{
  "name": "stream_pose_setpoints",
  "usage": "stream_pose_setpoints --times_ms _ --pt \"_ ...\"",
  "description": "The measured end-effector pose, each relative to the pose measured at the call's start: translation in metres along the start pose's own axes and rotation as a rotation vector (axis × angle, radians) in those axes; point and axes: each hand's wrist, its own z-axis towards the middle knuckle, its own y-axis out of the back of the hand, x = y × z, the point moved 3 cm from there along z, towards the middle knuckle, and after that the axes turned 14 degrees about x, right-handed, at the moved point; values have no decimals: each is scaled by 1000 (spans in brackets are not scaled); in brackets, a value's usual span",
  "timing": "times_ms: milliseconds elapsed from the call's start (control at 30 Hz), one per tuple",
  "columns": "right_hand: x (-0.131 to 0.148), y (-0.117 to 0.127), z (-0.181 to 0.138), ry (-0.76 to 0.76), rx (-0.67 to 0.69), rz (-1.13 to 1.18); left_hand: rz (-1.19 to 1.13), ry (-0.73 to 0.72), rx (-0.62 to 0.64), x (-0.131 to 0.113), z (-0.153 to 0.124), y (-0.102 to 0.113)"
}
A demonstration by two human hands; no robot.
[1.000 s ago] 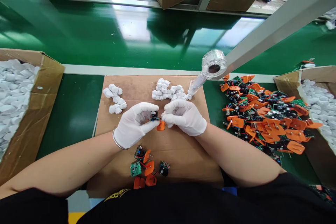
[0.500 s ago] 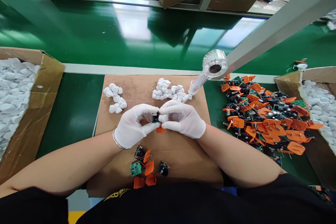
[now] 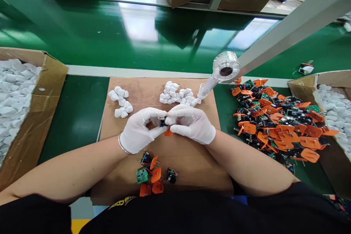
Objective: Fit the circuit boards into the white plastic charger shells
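My left hand (image 3: 140,130), in a white glove, pinches a small circuit board assembly (image 3: 162,121) with an orange plastic piece (image 3: 168,132) showing beneath it. My right hand (image 3: 193,124), gloved as well, holds a small white plastic piece (image 3: 170,121) against the assembly's right side. Fingertips of both hands meet there and hide most of the parts. Behind the hands, small white pieces (image 3: 179,95) lie in a cluster on a cardboard sheet (image 3: 197,161), with another white cluster (image 3: 120,101) to the left. Closer to my body lie several circuit boards with orange parts (image 3: 155,174).
A large pile of circuit boards with orange parts (image 3: 282,131) covers the right side. Cardboard boxes of white pieces stand at left (image 3: 52,91) and right (image 3: 301,84). A clear plastic handheld device (image 3: 225,66) stands by a slanting metal post (image 3: 274,33).
My hands stay together, with only slight finger movement around the assembly and the white piece. At the right, a single board part on the green belt has shifted a little left.
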Motion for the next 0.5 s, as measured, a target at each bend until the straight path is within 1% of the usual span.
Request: stream_pose_setpoints --times_ms 67,133,200,267,367,433,500 --pt "0 0 -1 -29 -10 -17 37 -45 6 0 0 0" --pt "1 -1 -2 -87 -29 -5 81 -128 21 -1 -1 0" --pt "0 -4 -2 -147 -34 75 132 -218 38 -2 -1 1" --pt "-2 -7 -1 -202 -12 226 177 -267 46 -4 0 2" --pt "-5 -12 -1 -279 38 426 252 -266 61 -10 4 4" --pt "-5 -14 -1 -325 90 483 265 -257 118 -14 6 2" --pt "-5 -17 -2 -356 157 517 226 -282 168 -17 6 -1"
